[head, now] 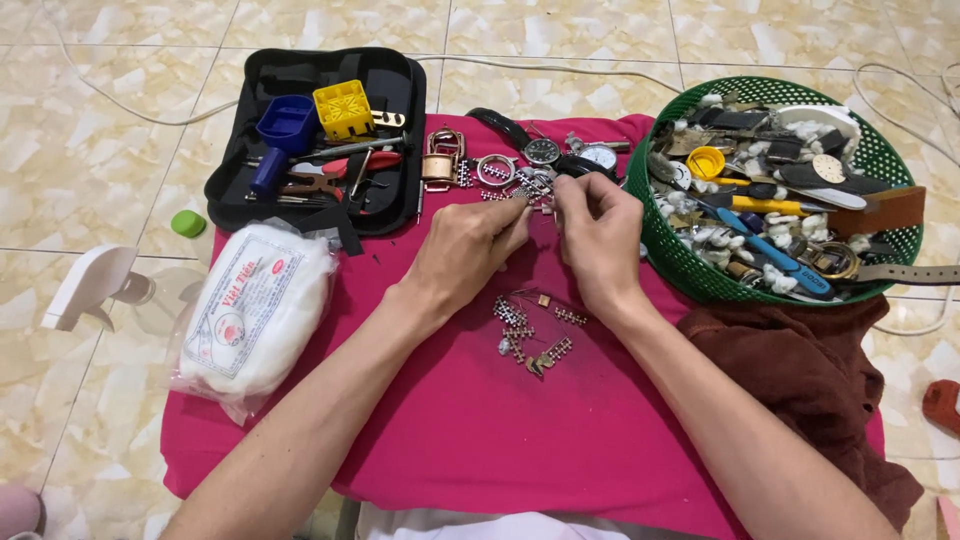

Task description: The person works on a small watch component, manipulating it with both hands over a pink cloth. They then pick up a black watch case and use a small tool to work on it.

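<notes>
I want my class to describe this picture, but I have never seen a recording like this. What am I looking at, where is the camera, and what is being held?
The one picture comes from a camera worn on a person's head, looking down. The left hand and right hand together pinch a small metal watch-band piece over a pink cloth. Loose band links lie below the hands. Behind are an open black tool case, a green basket of watch parts and a bag of cotton wool.

free: bare pink cloth (460, 420) | blocked: green basket (690, 270), tool case (390, 130)
</notes>
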